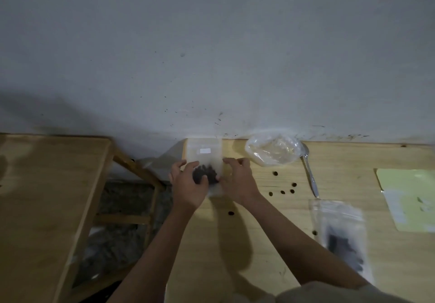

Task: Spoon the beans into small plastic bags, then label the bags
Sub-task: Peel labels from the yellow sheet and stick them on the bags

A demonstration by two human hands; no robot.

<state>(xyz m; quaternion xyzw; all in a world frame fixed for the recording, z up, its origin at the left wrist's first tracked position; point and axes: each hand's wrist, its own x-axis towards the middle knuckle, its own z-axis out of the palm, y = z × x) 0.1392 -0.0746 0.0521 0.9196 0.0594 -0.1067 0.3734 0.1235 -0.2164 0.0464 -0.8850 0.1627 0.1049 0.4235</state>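
Both hands, left hand (188, 182) and right hand (237, 180), grip a small clear plastic bag (204, 161) of dark beans (204, 174), white label attached, at the wooden desk (259, 220) edge; another filled bag (341, 236) lies right, apparently unlabelled.

Two wooden tables (259, 220) against a speckled grey wall (211, 55).

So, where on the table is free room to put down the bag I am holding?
One bare patch lies near you, between your right forearm and the filled bag. Another lies along the far edge, right of the spoon, above the yellow-green sheet. It is crowded between the held bag and the spoon: loose beans and a crumpled plastic bag lie there.
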